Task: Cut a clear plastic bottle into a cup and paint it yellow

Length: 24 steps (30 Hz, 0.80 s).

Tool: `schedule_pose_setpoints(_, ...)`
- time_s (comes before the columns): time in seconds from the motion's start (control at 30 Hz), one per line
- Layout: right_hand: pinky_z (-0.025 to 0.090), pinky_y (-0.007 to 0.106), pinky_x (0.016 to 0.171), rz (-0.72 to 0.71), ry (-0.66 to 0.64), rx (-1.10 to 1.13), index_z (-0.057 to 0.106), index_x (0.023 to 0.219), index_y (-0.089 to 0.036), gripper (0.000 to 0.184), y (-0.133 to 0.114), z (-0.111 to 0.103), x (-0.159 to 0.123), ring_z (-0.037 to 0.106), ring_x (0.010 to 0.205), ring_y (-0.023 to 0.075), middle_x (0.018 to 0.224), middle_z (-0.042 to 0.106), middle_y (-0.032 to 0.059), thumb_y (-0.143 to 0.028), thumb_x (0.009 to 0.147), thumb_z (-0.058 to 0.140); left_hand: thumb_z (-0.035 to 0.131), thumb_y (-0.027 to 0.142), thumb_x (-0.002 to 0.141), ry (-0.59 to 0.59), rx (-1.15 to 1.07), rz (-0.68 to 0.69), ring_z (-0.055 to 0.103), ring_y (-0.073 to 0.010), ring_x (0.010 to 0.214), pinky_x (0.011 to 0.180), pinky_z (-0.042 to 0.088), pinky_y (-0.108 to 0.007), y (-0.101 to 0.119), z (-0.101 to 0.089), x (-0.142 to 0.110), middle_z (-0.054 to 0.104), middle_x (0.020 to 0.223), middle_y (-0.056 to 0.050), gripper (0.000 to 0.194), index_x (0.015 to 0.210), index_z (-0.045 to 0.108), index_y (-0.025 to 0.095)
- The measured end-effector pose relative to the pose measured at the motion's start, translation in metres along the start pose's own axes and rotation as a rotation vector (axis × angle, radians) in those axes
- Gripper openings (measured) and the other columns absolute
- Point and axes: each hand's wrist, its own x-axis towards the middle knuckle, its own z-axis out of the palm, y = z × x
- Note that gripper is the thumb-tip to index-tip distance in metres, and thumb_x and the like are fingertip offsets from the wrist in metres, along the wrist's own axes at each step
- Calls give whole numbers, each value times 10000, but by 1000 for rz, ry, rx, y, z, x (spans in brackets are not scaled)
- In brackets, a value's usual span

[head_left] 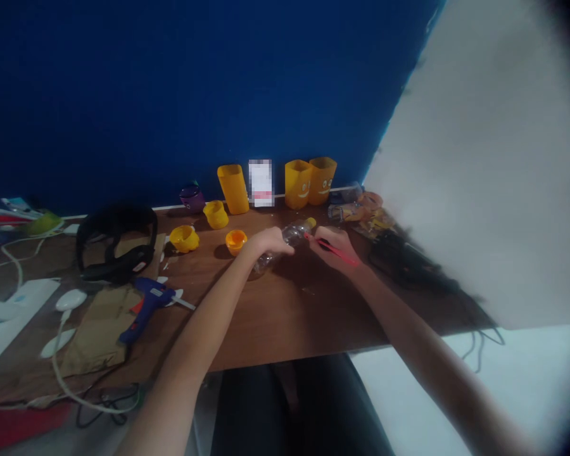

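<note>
Craft workspace (glue gun [145, 310], cardboard [95, 332]).

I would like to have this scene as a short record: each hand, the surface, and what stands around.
Left hand: grips the clear bottle
Bottle end toward right hand: yellow cap
Right hand: holds a slim red item, kind unclear
Surface: brown table
Left part of table: blue glue gun, black headset
Near blue wall: two yellow containers with smiling faces
</note>
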Motion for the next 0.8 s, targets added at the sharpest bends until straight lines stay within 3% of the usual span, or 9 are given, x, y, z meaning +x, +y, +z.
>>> schedule_pose_setpoints(0.3, 337, 235, 611, -24, -11, -18, 382, 641, -198, 280, -1, -1, -2, 409, 561, 82, 598, 459, -39, -233, 872, 537, 700, 523, 635, -8, -6, 8, 669, -195, 678, 560, 455, -262, 1, -2, -4, 723, 805, -87, 420, 837, 680, 155)
schedule_pose_setpoints(0.5, 308, 212, 528, -67, -120, 43, 409, 635, -198, 231, 1, 12, -9, 421, 510, 67, 568, 491, -52, -186, 817, 552, 673, 511, 654, -31, -45, 18, 662, -190, 642, 518, 435, -256, -4, -1, -2, 719, 777, -89, 390, 803, 665, 150)
schedule_pose_setpoints(0.8, 392, 236, 574, 148, 211, 55, 426, 632, -208, 248, 7, 7, -7, 504, 543, 97, 585, 528, -30, -223, 823, 583, 708, 513, 638, -6, -7, 16, 680, -201, 705, 571, 456, -260, 1, 1, -4, 734, 885, -101, 479, 955, 670, 157)
